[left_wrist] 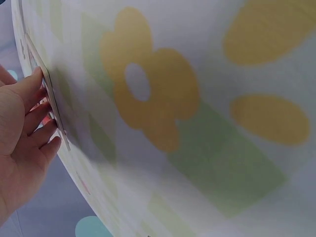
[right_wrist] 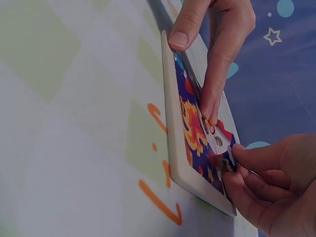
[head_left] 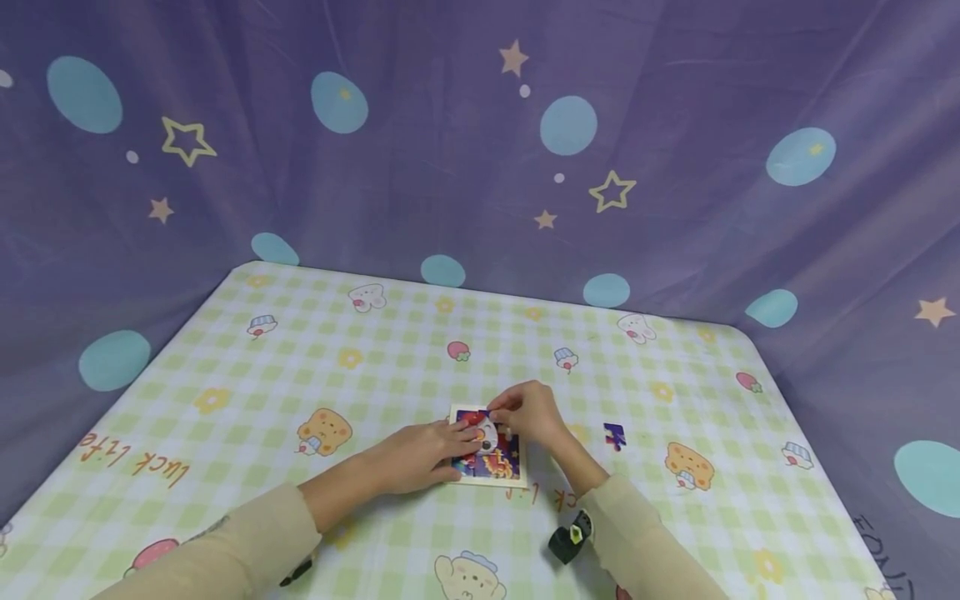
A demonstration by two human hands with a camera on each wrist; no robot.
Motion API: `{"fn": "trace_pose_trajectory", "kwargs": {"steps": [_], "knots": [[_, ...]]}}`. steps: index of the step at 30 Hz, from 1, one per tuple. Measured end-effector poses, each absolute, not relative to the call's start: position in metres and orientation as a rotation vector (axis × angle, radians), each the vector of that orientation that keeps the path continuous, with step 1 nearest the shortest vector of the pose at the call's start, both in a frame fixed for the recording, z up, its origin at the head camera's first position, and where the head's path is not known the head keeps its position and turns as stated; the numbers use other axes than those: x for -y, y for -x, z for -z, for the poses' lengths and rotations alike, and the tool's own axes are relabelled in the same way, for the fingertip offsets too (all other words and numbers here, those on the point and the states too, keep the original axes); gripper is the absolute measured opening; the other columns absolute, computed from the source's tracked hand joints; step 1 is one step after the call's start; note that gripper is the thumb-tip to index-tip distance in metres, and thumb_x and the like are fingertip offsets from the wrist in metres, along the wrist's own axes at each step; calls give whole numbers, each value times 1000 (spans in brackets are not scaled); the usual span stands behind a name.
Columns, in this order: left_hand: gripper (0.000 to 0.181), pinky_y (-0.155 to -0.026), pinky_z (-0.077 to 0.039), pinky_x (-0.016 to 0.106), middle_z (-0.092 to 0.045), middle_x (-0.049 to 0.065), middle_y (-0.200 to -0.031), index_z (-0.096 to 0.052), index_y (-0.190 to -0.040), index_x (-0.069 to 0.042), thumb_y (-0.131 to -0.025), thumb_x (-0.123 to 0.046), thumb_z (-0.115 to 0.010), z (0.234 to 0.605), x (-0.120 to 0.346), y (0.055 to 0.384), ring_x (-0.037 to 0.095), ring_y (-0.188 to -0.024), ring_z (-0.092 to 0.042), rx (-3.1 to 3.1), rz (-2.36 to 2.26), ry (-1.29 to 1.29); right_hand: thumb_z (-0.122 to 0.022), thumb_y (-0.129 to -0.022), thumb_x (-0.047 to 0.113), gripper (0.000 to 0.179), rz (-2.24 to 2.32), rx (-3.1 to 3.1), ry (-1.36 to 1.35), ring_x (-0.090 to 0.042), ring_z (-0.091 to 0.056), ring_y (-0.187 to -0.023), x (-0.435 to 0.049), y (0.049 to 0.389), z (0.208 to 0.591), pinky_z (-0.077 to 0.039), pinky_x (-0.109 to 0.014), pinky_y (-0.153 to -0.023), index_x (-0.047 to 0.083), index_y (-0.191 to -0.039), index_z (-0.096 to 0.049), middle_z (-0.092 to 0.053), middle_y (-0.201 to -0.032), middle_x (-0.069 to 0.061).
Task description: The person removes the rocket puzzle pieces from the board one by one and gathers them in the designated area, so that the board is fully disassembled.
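A: Background first.

B: Purple curtain (head_left: 442, 175) beyond the hands; green-checked tablecloth (head_left: 382, 546) beneath them.

A: And the work itself?

B: Framed jigsaw (head_left: 522, 472), flat on the cloth, between the two hands. Clown picture, pale rim.

A: Hands?

B: Left hand (head_left: 416, 458): fingers extended, tips on the picture, thumb at the rim's near left; grasps nothing. Right hand (head_left: 531, 415): thumb and fingertips nearly together at the far right corner, apparently pinching a puzzle piece (right_wrist: 226, 163). How far that piece sits in its place: cannot tell, fingertips cover it.

A: Progress?

B: Judged well advanced. Clown's face and the bright shapes nearest the body read as joined; the stretch under the left fingers is unverified.

A: Outstanding?

B: The pinched piece, if not yet seated, plus one loose piece (head_left: 615, 436), dark blue and purple, lying on the cloth to the right of the right hand, well apart from the frame. Both probably belong near the right hand's corner. Estimate only.
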State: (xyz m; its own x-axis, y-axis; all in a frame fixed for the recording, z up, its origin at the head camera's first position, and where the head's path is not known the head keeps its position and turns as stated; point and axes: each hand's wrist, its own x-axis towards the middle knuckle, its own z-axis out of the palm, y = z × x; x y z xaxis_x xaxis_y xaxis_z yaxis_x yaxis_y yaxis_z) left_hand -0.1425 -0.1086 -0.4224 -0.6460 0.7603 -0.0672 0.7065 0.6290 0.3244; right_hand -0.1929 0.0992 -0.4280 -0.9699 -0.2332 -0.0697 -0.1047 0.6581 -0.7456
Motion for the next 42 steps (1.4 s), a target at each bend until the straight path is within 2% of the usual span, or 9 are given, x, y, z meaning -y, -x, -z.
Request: {"fn": "trace_pose_trajectory", "kwargs": {"steps": [13,23,29,34,42], "knots": [[48,-115,-38,45,-46,6,-149,-54,-137,-12,-93,-31,-60,423,108,145,26,-139,-44,-2660,-387,-1218,-76,-81,13,4,1231,-2663,222,-7,-57,-54,-101,198,427,-48,-19,-51,9,-83,-77,-73,-72,-4],[48,-116,-36,44,-47,5,-149,-53,-138,-14,-94,-32,-59,426,107,145,24,-140,-43,-2651,-388,-1201,-75,-81,10,4,1339,-2605,85,-10,-66,-57,-111,194,428,-56,-22,-55,8,-84,-77,-74,-73,-6],[48,-117,-35,44,-48,6,-148,-53,-138,-13,-94,-32,-59,426,107,145,24,-140,-43,-2645,-395,-1185,-75,-81,10,5,1314,-2650,18,-10,-66,-60,-127,190,425,-55,-22,-57,9,-85,-77,-74,-75,-5],[49,-117,-35,43,-47,6,-148,-52,-139,-13,-94,-32,-59,426,107,143,24,-140,-43,-2648,-403,-1183,-76,-80,12,6,1259,-2698,-35,-9,-63,-60,-150,189,423,-50,-21,-55,9,-86,-77,-75,-76,-4],[50,-117,-35,43,-47,5,-148,-52,-139,-14,-93,-32,-60,424,107,142,24,-139,-44,-2659,-389,-1184,-73,-83,9,11,1277,-2685,-45,-12,-68,-61,-189,188,425,-58,-23,-59,2,-90,-76,-75,-78,-10]]}}
